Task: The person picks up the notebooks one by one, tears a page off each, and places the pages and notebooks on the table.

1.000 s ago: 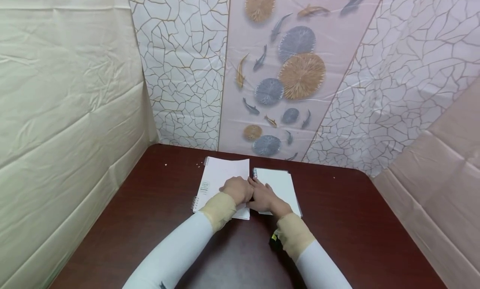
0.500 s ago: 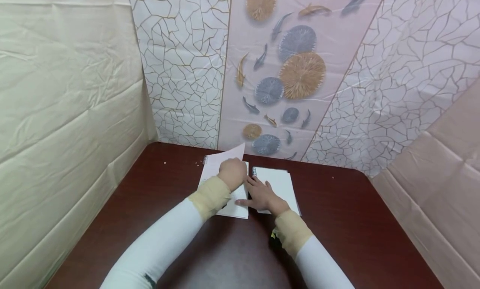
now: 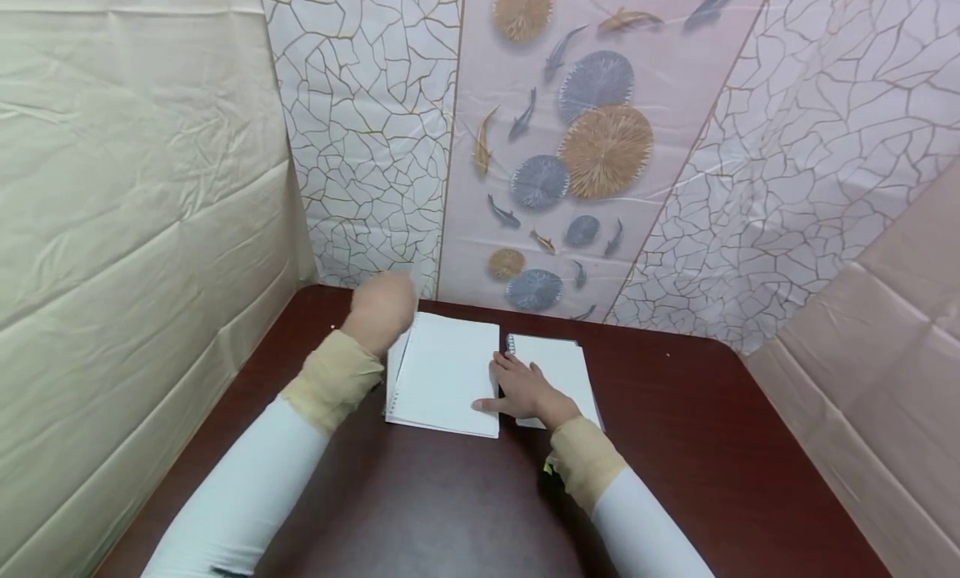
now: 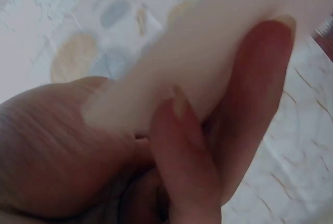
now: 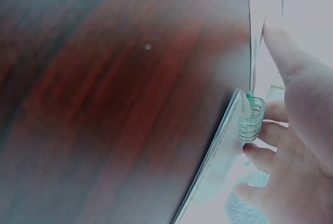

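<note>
One page (image 4: 177, 57) of notebook (image 3: 450, 374), at 9 o'clock from pad (image 3: 558, 368), is pinched in left hand (image 3: 381, 309), right hand (image 3: 521, 392) spread, empty, on notebook's 3 o'clock edge; hard tug could tear holes (image 3: 394, 393).

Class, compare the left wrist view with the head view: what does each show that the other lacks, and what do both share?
Only the left wrist view: fingertips of the left hand, close up against a white page.
Only the head view: the right hand, the smaller notebook and both white sleeves.
Both: the left hand and the patterned backdrop; the head view barely shows the page.
</note>
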Tool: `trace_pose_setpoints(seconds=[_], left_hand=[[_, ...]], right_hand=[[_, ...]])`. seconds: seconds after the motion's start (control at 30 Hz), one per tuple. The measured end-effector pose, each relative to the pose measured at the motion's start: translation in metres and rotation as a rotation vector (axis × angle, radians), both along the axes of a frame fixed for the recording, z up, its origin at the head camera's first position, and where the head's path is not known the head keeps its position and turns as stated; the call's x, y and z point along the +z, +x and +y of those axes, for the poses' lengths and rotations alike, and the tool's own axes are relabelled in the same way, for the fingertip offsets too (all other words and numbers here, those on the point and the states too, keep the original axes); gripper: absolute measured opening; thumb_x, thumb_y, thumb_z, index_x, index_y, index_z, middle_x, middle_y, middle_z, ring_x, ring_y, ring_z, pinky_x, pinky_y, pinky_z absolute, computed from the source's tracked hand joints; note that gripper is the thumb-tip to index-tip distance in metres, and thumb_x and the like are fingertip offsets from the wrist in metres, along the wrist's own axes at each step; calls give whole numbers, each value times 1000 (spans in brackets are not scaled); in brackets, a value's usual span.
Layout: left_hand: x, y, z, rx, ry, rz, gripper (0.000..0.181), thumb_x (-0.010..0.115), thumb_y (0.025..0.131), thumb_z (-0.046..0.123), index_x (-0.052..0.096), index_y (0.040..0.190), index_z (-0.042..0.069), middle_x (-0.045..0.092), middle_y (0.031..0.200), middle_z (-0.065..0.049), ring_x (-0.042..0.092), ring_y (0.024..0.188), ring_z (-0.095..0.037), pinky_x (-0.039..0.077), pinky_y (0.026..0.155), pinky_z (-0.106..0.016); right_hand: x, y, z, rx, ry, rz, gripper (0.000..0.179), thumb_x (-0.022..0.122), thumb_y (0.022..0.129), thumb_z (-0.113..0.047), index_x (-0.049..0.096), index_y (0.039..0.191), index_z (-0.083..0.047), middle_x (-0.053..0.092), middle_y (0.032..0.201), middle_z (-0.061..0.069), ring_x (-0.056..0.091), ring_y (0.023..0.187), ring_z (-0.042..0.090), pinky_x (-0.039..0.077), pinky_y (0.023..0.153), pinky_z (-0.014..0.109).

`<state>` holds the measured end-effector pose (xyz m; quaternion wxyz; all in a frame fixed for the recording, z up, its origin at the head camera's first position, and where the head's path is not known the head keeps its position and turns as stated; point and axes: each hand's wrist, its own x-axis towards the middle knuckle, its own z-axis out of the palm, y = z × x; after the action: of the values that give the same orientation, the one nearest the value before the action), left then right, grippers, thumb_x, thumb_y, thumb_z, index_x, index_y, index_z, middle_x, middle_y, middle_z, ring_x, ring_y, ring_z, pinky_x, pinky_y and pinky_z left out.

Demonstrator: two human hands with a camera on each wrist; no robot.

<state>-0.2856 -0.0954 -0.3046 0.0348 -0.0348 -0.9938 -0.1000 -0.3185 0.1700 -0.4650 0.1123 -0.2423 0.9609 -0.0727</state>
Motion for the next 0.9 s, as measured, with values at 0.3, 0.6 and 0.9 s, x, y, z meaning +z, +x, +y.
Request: trace_pose_setpoints(seconds=[0.3,0.6,0.9], left_hand=[[-12,0,-69,87,27,-38,21,54,93,-3,73,94,-12,72,97,-30,71,78,-35,61,60,-46],[-40,-3,-115,133,104,-114,24,55,91,-2,71,100,-17,70,95,-33,69,77,-37,60,61,-46],[-85,-5,-141,186,89,-147,23,54,92,-3,69,98,-19,68,100,-39,71,90,-48,61,70,-54]], right_hand=[[1,0,0,15,-4,-2,94,64,100,-64,35,164,-1,24,173,20,21,160,39,20,123,70],[0,-1,0,14,-22,-1,94,64,100,-63,36,163,0,24,173,21,23,160,39,21,122,71],[-1,-2,0,12,-26,-8,95,65,100,-62,34,164,1,24,173,21,22,160,40,21,123,70]])
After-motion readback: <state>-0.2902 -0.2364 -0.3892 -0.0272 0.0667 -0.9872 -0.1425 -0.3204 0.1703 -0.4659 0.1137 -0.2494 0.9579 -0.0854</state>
